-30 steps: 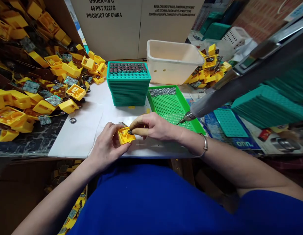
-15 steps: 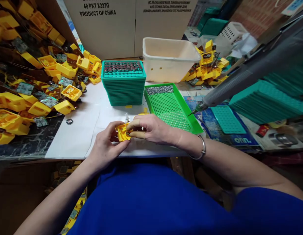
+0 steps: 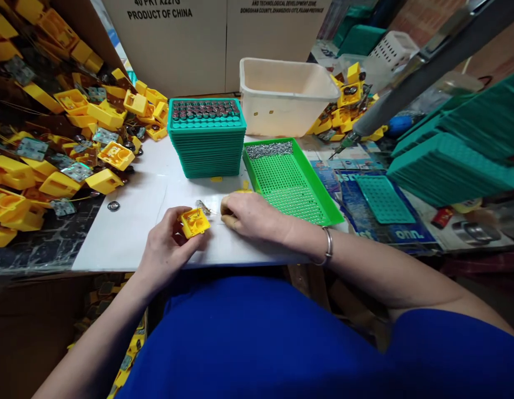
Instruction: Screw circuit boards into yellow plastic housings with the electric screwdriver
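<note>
Your left hand grips the case in its fingers, open side up over the table. Your right hand has just drawn off rightward, baring the case's inside; whether its curled fingers hold anything, I cannot tell.

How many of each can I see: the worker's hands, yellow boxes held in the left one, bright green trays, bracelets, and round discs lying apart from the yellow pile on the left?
Hands (left hand, right hand): 2
Held yellow box: 1
Bright green tray: 1
Bracelet: 1
Separate round disc: 1
Total: 6
</note>
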A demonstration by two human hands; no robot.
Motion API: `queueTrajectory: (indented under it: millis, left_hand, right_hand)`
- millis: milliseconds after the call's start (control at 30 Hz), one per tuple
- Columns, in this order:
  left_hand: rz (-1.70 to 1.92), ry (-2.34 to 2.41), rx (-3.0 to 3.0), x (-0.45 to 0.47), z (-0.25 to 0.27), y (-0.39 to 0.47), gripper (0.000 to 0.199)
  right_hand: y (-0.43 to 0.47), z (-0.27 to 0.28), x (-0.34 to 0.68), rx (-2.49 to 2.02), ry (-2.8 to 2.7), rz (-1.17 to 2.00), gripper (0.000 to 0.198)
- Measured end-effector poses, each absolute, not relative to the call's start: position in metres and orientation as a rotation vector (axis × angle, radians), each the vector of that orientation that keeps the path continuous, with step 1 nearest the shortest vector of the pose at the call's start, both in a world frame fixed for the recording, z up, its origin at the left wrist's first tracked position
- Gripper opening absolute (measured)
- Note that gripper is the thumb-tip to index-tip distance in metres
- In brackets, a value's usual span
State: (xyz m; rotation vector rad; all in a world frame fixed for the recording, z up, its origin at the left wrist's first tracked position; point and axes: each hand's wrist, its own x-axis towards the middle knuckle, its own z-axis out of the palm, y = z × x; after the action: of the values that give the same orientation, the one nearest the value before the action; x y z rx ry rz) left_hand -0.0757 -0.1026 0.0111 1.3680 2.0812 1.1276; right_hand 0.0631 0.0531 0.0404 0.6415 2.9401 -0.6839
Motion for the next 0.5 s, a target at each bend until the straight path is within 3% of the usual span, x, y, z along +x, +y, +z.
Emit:
queueTrajectory:
  millis: [500]
  left_hand:
    - [1.036, 2.080, 1.354, -0.0803, 0.0113, -0.1042, 0.046]
  right_hand:
    - [0.0600, 0.0386, 0.0613, 0.190, 2.870, -0.282, 0.025]
